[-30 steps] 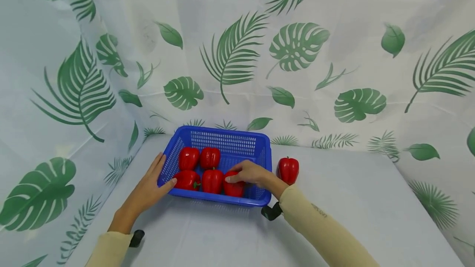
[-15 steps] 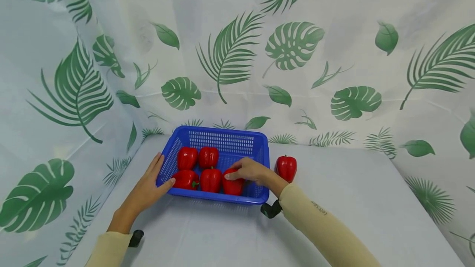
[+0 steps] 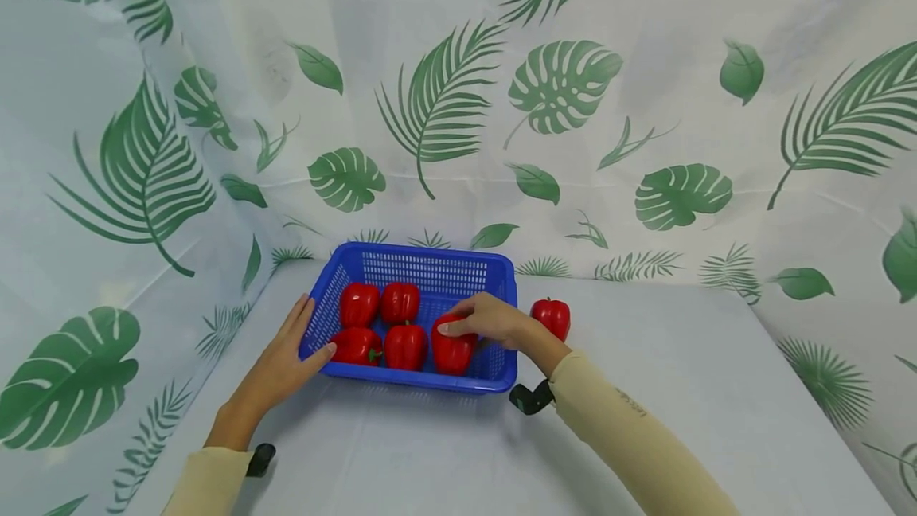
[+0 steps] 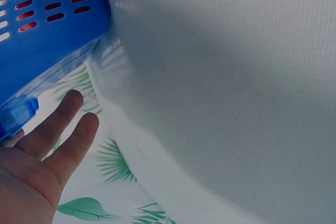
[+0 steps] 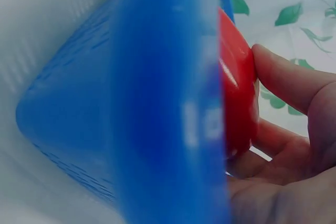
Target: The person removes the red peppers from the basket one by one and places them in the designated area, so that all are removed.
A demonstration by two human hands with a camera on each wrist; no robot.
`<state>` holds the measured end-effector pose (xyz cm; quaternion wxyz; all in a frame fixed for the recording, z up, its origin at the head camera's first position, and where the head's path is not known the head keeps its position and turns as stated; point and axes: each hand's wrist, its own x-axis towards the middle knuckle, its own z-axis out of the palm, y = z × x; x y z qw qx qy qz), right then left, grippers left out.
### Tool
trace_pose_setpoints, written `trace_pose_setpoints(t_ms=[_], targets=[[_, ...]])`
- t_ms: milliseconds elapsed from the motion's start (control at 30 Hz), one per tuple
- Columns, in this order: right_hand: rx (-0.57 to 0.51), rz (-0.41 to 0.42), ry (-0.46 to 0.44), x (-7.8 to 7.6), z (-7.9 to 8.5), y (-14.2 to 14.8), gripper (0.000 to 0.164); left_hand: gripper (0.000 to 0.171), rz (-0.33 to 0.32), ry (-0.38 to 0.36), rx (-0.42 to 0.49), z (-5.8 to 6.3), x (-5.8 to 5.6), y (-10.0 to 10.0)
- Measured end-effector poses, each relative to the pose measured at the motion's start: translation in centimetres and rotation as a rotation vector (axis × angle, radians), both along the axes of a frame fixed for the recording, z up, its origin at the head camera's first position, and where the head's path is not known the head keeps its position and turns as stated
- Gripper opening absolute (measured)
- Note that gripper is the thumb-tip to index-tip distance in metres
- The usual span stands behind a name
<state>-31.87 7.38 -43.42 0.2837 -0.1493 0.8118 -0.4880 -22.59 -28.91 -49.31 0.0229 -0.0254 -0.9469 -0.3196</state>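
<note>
A blue plastic basket (image 3: 423,382) with slotted walls holds several red bell peppers. My right hand (image 3: 493,320) reaches over its right part and grips a red bell pepper (image 3: 451,350) between thumb and fingers. In the right wrist view the thumb presses one side of this bell pepper (image 5: 239,87), fingers on the other. The basket wall covers part of it there. At the basket's left side my left hand (image 3: 281,369) rests on the rim with fingers straight. Two of its fingers (image 4: 73,148) extend outside the wall in the left wrist view.
Another red bell pepper (image 3: 552,317) stands on the white table (image 3: 680,373), right of the basket and partly behind the right forearm. Inside the basket, a bell pepper (image 3: 405,347) stands left of the gripped one. A leaf-print curtain (image 3: 444,205) hangs behind.
The right hand has raised its bell pepper slightly and tilted it, widening the gap to the neighbouring pepper. The left hand stays at the rim. The head view has shifted slightly.
</note>
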Motion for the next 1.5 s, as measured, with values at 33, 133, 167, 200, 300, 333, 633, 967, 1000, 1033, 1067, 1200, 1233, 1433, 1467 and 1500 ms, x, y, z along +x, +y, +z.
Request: trace_pose_setpoints(t_ms=[33, 133, 167, 200, 300, 333, 633, 967, 1000, 1033, 1067, 1200, 1233, 1433, 1467, 1500], targets=[[-0.001, -0.005, 0.002, 0.0, 0.1, 0.1, 0.048, 0.103, 0.001, 0.0, 0.0, 0.0, 0.0, 0.0], [-0.006, -0.017, 0.004, -0.1, 0.4, 0.4, 0.049, 0.103, 0.0, 0.0, -0.001, 0.0, 0.0, 0.0], [-0.009, -0.018, 0.006, -0.1, 0.4, 0.5, 0.05, 0.103, 0.0, -0.001, -0.002, 0.0, 0.0, 0.0], [-0.014, -0.024, 0.004, -0.2, 0.5, 0.6, 0.05, 0.103, 0.001, -0.001, -0.002, 0.0, 0.0, 0.0], [-0.026, -0.036, 0.002, -0.2, 0.8, 0.9, 0.052, 0.103, 0.002, -0.001, 0.001, 0.0, -0.1, -0.1], [-0.03, -0.042, 0.0, -0.2, 0.9, 1.0, 0.052, 0.103, 0.001, -0.002, 0.002, 0.0, -0.1, -0.1], [-0.077, -0.045, 0.01, 0.0, 1.5, 2.3, 0.057, 0.104, -0.003, 0.0, 0.008, -0.2, 0.0, 0.0], [-0.108, -0.084, 0.009, 0.3, 2.1, 3.1, 0.059, 0.103, -0.006, -0.004, 0.022, -0.2, 0.2, 0.1], [-0.115, -0.09, 0.008, 0.3, 2.2, 3.2, 0.059, 0.102, -0.005, -0.006, 0.022, -0.2, 0.2, 0.1], [-0.119, -0.095, 0.008, 0.3, 2.3, 3.3, 0.059, 0.102, -0.005, -0.006, 0.022, -0.3, 0.1, 0.1], [-0.122, -0.097, 0.011, 0.3, 2.4, 3.4, 0.059, 0.102, -0.004, -0.004, 0.022, -0.3, 0.1, 0.1], [-0.118, -0.107, 0.029, 0.3, 2.6, 3.8, 0.063, 0.102, -0.001, 0.0, 0.019, -0.2, 0.1, 0.2], [-0.114, -0.109, 0.032, 0.3, 2.7, 3.9, 0.064, 0.102, -0.001, 0.0, 0.02, -0.2, 0.1, 0.2], [-0.099, -0.132, 0.064, 0.4, 3.0, 5.2, 0.061, 0.102, -0.007, 0.003, 0.018, -0.1, 0.2, 0.1], [-0.105, -0.13, 0.071, 0.3, 3.0, 5.4, 0.06, 0.101, -0.008, 0.006, 0.016, 0.0, 0.2, 0.1], [-0.114, -0.126, 0.074, 0.3, 3.1, 5.6, 0.058, 0.101, -0.008, 0.011, 0.012, 0.0, 0.2, 0.0]])
